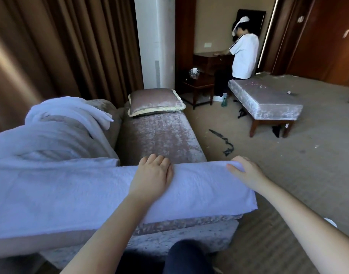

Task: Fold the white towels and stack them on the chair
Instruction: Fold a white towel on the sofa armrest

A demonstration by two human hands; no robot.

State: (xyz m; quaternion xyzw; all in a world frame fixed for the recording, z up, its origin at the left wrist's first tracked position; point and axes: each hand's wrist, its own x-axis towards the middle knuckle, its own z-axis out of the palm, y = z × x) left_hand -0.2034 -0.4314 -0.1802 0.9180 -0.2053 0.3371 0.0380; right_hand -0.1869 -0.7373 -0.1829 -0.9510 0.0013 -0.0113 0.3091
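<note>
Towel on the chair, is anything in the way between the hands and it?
No, nothing visible. Both hands already touch the towel: the left hand lies flat on its middle, and the right hand pinches its far right corner. The towel already lies across the chair.

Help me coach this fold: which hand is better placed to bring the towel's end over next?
The right hand: it grips the far right corner of the white towel, so it can likely carry that end across. The left hand lies flat mid-towel, better for pinning the fold line.
</note>
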